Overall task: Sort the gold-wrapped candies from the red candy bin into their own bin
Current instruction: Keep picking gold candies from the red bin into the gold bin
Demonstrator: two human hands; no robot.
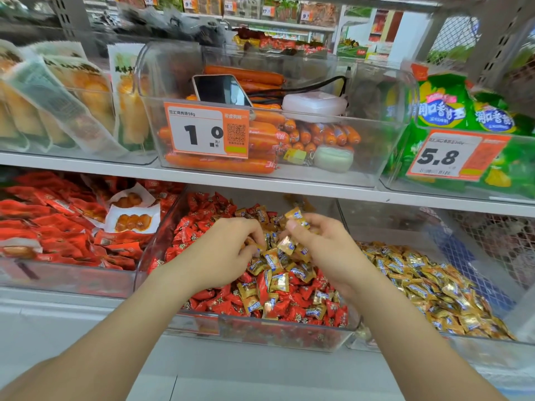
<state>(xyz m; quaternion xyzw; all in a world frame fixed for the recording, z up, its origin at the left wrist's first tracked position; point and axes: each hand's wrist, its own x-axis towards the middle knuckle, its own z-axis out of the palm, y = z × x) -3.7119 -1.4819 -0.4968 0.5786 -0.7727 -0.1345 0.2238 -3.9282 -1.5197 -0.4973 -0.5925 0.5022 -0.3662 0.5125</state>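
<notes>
Our right hand [321, 244] is curled round a few gold candies [296, 217]. The thumb pinches one at the top, and more poke out under the fingers. Our left hand [231, 247] is just beside it, with its fingers bent down into the heap. We cannot tell if it has hold of a candy or is only digging.

Both hands are over the middle of the red bin [260, 328]. Many gold candies lie there, mixed in on top of the red candies [202, 227], mostly in the middle and toward the front. The gold bin [390, 224] is next door on the right, and it already has a big pile in it.

What could go wrong? We think our right hand looks quite full. The wrappers are shiny and likely slippery, so if we grab more, one may slide out and fall back in with the red ones, or drop outside the bins.

A red candy could also sneak in. They lie so close to the gold ones that our fingers might scoop one up by mistake.

Some gold ones may be hiding under the red, and we might miss them.
</notes>
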